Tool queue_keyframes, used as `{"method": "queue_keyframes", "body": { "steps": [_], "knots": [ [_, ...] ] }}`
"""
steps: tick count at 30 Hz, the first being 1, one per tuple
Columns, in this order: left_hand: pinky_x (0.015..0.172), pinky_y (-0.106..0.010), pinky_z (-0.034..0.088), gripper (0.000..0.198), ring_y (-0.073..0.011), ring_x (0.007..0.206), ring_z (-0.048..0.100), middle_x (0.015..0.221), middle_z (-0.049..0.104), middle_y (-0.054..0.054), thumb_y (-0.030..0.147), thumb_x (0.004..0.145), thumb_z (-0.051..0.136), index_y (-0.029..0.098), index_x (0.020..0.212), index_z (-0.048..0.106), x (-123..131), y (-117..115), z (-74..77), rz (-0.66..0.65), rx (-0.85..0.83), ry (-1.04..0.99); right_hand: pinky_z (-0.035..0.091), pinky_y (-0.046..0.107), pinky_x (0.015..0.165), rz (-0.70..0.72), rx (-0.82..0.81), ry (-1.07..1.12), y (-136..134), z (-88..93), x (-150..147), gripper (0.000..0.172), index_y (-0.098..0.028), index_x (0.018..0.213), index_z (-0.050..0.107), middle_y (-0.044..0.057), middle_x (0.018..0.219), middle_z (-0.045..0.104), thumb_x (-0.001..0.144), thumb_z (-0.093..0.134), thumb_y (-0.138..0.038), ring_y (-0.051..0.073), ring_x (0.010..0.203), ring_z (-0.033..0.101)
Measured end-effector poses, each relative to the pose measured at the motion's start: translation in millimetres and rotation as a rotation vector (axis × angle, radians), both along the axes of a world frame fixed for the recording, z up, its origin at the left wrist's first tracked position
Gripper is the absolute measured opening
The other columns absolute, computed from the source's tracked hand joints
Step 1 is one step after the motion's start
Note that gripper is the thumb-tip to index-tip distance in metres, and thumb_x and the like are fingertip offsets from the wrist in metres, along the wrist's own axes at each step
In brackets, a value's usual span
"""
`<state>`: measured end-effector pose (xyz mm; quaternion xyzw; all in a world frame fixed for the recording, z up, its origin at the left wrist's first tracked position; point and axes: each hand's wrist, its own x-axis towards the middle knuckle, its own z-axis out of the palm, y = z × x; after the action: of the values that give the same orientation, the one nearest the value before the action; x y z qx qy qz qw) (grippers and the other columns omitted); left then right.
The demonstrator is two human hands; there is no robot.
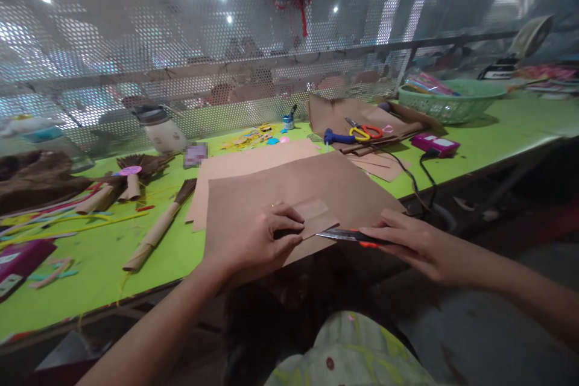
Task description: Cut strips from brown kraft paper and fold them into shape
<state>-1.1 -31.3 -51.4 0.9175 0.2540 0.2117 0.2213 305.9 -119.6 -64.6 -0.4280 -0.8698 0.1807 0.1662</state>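
A small folded piece of brown paper [316,215] lies on a large brown paper sheet [253,193] at the table's front edge. My left hand [266,232], fingers bent and thumb close to the index finger, holds the small piece down at its left end. My right hand [411,244] is closed around a utility knife [353,235] with a black and orange body. Its blade points left along the near edge of the small piece, close to my left fingertips. Whether the blade touches the paper is hard to make out.
Rolled paper sticks [158,229] and coloured strips lie left on the green table [181,253]. Behind are a glue gun [339,137], scissors [364,131] and a small blue jar [288,122]. A purple box [435,145] with cables and a green basket [452,102] stand right.
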Motion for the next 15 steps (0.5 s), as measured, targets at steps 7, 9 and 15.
{"method": "queue_keyframes", "body": {
  "steps": [7,9,15],
  "knots": [
    [0.088,-0.035,0.048,0.021,-0.0191,0.097,0.059,0.103,0.066,-0.007,0.020,0.082,0.058,0.020,0.099,0.072,-3,4,0.2,0.012,-0.046,0.022,0.047,0.031,0.083,-0.010,-0.007,0.033,3,-1.6,-2,0.043,-0.030,0.137,0.044,0.009,0.102,0.054,0.095,0.040,-0.026,0.018,0.091,0.057],
    [0.090,-0.034,0.048,0.025,-0.0187,0.099,0.059,0.104,0.066,-0.006,0.015,0.081,0.055,0.021,0.099,0.072,-5,5,0.3,0.008,-0.051,0.021,0.047,0.031,0.082,-0.008,-0.001,0.026,7,1.3,-5,0.043,-0.030,0.137,0.045,0.008,0.100,0.055,0.095,0.039,-0.026,0.018,0.089,0.056],
    [0.095,-0.035,0.045,0.044,-0.0189,0.104,0.057,0.108,0.065,-0.004,0.002,0.072,0.044,0.022,0.101,0.071,-7,7,-1.1,-0.028,-0.041,0.022,0.047,0.030,0.079,0.014,-0.003,0.043,10,10.0,-11,0.040,-0.028,0.134,0.049,0.008,0.096,0.055,0.095,0.039,-0.027,0.017,0.085,0.055]
  ]
}}
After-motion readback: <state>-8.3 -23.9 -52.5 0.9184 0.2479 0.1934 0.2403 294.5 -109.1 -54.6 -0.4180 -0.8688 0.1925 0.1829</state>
